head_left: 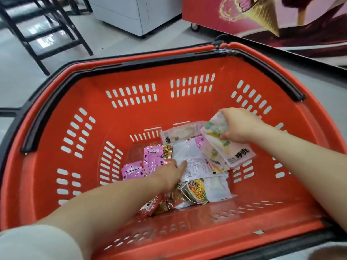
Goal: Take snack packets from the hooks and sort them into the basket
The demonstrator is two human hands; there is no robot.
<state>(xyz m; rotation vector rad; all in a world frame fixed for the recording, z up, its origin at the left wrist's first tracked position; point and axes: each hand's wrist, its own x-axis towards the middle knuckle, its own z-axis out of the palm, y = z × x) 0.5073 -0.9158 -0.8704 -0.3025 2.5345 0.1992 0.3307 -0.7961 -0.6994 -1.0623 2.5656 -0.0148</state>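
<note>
The red basket with black handles fills most of the view, standing on a pale floor, and the snack packets lie in a loose heap on its bottom. The right hand reaches in from the right with its fingers curled round the top of a fanned bundle of pale packets printed in green and yellow; the lowest of them carries black characters, and the bundle hangs tilted over the right side of the heap. The left hand reaches in from the lower left with its fingers stretched out, the fingertips resting on a white packet in the middle of the heap and gripping nothing. Just to the left of that hand lie two small pink packets, with a gold packet beside the upper one. Nearer the camera sit a packet with a food picture, a clear white packet touching it, and red packets partly under the left forearm. A white sleeve shows at the lower left corner. Beyond the basket stand a black metal rack, a grey cabinet on wheels and a red freezer bearing an ice-cream cone picture.
</note>
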